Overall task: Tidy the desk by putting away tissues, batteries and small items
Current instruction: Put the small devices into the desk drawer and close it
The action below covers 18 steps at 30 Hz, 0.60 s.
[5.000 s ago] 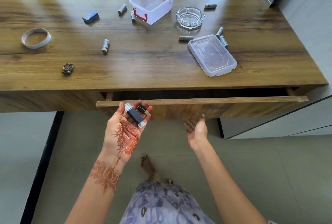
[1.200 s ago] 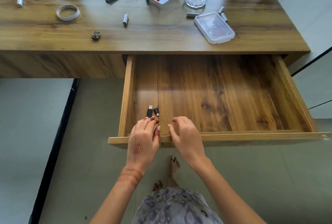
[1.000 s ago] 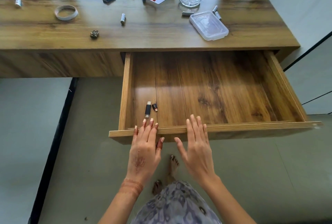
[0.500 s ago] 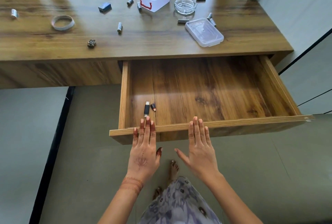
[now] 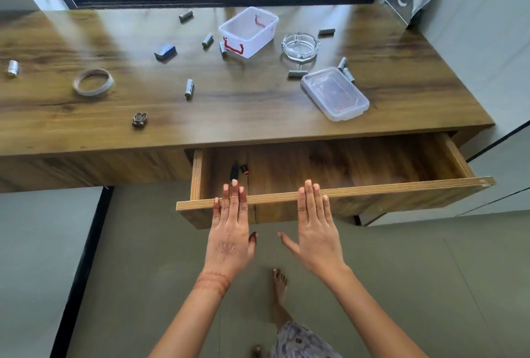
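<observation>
The left hand (image 5: 229,228) and right hand (image 5: 315,228) are laid flat, fingers straight, on the drawer front (image 5: 387,190); nothing is held; the USB sticks (image 5: 234,171) lie just beyond the left fingertips (image 5: 235,184); equal pressure is advised for a square slide.

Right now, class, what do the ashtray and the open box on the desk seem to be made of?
Ashtray: probably clear glass, glossy; thick rim with bright glints. Open box: probably translucent whitish plastic, dull; thin walls, red clips.
</observation>
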Tool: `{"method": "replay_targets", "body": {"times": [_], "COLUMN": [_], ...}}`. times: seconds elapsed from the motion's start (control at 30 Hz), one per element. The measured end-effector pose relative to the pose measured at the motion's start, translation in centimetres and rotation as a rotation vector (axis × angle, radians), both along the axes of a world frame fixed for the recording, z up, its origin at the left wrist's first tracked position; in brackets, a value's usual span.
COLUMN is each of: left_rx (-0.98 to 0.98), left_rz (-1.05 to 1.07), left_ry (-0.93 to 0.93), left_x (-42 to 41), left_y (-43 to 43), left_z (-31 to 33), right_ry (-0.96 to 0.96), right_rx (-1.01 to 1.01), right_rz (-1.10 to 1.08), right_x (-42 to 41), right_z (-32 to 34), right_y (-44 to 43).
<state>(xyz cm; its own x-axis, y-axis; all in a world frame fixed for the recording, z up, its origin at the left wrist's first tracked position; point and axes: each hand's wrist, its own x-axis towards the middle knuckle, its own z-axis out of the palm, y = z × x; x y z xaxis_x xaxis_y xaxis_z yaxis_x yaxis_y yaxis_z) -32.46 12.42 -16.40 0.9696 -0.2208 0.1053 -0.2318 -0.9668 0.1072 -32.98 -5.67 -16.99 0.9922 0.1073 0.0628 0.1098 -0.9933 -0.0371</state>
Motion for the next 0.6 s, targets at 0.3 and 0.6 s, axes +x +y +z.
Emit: {"method": "replay_targets", "body": {"times": [0.3, 0.6], "left_rx": [0.076, 0.230], "left_rz": [-0.010, -0.024], "left_ry": [-0.101, -0.306], "left_x": [9.2, 15.4], "left_y": [0.3, 2.0], "left_z": [-0.5, -0.2], "right_ry": [-0.147, -0.416], "right_rx": [-0.015, -0.166], "right_rz": [0.085, 0.264], "right_x": [9.2, 16.9], "right_z": [-1.1, 0.4], "right_y": [-0.4, -2.7]}}
